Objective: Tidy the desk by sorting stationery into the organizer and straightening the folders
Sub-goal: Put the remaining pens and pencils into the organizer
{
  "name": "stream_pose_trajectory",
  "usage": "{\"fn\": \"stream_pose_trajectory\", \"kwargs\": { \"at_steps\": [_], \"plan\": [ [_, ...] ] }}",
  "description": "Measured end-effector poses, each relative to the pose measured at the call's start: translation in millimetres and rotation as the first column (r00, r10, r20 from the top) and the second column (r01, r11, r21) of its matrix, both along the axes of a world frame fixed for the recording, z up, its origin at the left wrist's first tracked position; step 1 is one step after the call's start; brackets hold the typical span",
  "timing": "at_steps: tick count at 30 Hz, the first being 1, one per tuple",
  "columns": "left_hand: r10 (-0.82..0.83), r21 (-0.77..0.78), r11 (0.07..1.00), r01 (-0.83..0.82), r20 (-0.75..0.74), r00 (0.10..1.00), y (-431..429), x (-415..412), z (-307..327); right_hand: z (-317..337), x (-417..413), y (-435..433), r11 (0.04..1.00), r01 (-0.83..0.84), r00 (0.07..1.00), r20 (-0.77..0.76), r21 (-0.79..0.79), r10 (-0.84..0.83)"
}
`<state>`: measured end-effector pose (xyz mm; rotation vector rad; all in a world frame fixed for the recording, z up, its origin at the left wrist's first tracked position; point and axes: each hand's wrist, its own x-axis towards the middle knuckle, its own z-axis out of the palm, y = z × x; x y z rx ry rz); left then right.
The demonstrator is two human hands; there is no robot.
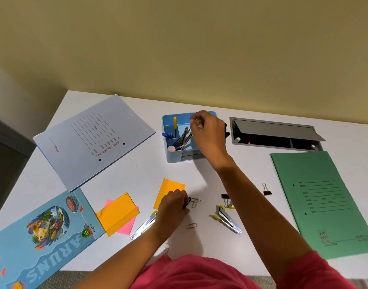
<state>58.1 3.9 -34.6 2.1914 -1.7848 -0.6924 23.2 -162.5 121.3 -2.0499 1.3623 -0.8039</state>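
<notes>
Left grip (172,207): was curled round a black binder clip (187,202), low on the tabletop (137,167).
Right grip (208,132): fingertips were pinched over the rear of the organizer (168,156); whether anything was held could not be told.
Key relation: the organizer was set ahead of the left grip, well apart; the right grip was nearer.
Clip's look: small, black, partly hidden; paper clips (196,202) just beside.

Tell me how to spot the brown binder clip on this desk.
Find the green folder on the right of the white desk. Just off its left edge lies the brown binder clip, on its own. Its brown body sets it apart from the black binder clip lying beside the person's forearm.
</notes>
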Motion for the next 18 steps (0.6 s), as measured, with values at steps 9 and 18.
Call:
{"fn": "stream_pose_trajectory", "kwargs": {
  "at_steps": [9, 18],
  "plan": [
    [0.011, 0.082, 0.996, -0.033, 0.264, 0.964, -3, -4, -6, -23, -40, 40, 1.0, -0.009, 0.999, 0.05, -0.017, 0.01],
    [0.093, -0.055, 0.995, -0.082, 0.254, 0.963, -4, -5, 14, -35, -49, 59, 0.953, -0.084, 0.992, 0.065, -0.292, 0.107]
  ]
}}
